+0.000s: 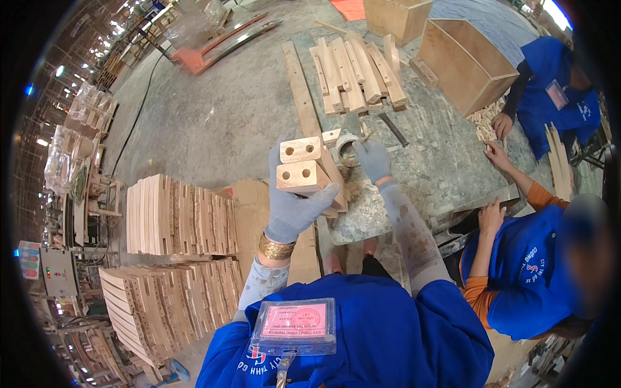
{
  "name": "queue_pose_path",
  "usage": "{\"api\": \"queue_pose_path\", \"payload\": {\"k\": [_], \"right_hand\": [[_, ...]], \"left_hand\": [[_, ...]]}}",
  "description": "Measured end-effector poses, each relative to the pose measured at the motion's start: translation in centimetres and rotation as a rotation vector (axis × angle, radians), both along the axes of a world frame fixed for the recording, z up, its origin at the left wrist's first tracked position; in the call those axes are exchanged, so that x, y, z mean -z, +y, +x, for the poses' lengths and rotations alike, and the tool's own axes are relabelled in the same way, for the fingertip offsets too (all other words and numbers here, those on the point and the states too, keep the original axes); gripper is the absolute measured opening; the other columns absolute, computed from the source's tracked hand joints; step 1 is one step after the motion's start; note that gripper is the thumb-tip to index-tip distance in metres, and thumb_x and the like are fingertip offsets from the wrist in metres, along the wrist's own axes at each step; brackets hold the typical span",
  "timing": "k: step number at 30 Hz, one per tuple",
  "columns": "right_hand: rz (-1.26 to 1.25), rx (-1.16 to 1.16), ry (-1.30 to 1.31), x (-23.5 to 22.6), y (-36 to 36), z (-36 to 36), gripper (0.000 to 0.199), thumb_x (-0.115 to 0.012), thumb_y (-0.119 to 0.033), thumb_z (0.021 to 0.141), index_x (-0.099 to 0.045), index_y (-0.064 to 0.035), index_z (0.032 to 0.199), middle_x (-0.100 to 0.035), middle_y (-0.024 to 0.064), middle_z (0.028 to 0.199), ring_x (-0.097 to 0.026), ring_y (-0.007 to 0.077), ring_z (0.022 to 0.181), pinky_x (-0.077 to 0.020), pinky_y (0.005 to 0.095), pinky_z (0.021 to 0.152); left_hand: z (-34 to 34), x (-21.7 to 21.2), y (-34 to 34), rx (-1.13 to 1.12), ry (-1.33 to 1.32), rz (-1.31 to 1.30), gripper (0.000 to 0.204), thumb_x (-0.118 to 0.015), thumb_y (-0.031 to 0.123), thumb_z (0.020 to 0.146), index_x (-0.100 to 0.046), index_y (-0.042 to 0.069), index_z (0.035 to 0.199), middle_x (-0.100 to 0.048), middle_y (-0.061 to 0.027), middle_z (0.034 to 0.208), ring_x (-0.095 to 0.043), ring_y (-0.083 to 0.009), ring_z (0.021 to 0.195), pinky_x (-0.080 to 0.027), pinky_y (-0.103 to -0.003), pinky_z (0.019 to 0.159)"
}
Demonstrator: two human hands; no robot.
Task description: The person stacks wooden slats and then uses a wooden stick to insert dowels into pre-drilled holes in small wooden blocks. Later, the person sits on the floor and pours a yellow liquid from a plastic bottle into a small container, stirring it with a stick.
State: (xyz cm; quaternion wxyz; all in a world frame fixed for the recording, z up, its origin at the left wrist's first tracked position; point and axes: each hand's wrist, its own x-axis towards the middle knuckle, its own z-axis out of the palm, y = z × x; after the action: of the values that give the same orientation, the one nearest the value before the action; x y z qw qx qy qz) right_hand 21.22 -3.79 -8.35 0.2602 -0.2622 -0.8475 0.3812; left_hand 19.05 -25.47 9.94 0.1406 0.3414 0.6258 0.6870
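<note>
1. Two wooden blocks (303, 167) with drilled holes are held up above the floor, in front of the person.
2. The gloved left hand (294, 205) grips them from below.
3. The gloved right hand (371, 159) pinches a thin stick at a small pot (344, 146).
4. Stacked wooden slats (174, 216) lie to the left.

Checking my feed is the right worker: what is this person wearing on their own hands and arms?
Grey knit gloves cover the left hand and right hand. Pale grey, speckled arm sleeves run up both forearms into a blue jacket. A gold-coloured band sits at the left wrist.
</note>
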Motion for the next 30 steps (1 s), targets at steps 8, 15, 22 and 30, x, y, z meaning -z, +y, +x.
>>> {"api": "queue_pose_path", "payload": {"k": [8,15,22,30], "right_hand": [[-0.825,0.061,0.335,-5.3,-0.1,3.1,0.030,-0.052,-0.024,0.091,-0.061,0.0028,0.081,-0.060,0.0054,0.069,-0.055,0.0088,0.059,-0.0431,0.0232,0.052],[-0.492,-0.069,0.669,-21.8,-0.3,5.2,0.022,-0.052,-0.020,0.091,-0.059,0.0011,0.091,-0.061,0.0074,0.074,-0.055,0.0086,0.058,-0.0427,0.0198,0.050],[-0.201,-0.229,0.445,-32.8,-6.7,5.3,0.022,-0.060,-0.017,0.086,-0.063,0.0042,0.084,-0.062,0.0075,0.067,-0.057,0.0075,0.058,-0.0452,0.0216,0.051],[0.199,-0.431,0.325,-33.0,-8.0,3.8,0.023,-0.065,-0.019,0.081,-0.064,0.0028,0.076,-0.060,0.0120,0.059,-0.058,0.0138,0.050,-0.0432,0.0269,0.046]], "left_hand": [[-0.7,0.3,-0.3,0.030,-0.010,-0.052,0.075,-0.076,0.010,0.063,-0.032,0.003,0.123,-0.048,-0.0107,0.112,-0.053,-0.0169,0.101,-0.049,-0.031,0.083],[-0.6,-0.4,1.0,0.093,-0.044,0.066,0.075,-0.074,0.010,0.065,-0.032,0.003,0.126,-0.048,-0.0099,0.114,-0.050,-0.0158,0.104,-0.046,-0.030,0.086],[0.0,-0.9,1.8,0.115,0.031,0.116,0.077,-0.071,0.009,0.066,-0.029,0.003,0.130,-0.048,-0.0095,0.116,-0.050,-0.0149,0.105,-0.044,-0.030,0.088],[0.0,-0.9,1.8,0.105,0.079,0.107,0.076,-0.072,0.011,0.067,-0.029,0.004,0.129,-0.051,-0.0087,0.111,-0.053,-0.0152,0.101,-0.046,-0.030,0.086]]}}
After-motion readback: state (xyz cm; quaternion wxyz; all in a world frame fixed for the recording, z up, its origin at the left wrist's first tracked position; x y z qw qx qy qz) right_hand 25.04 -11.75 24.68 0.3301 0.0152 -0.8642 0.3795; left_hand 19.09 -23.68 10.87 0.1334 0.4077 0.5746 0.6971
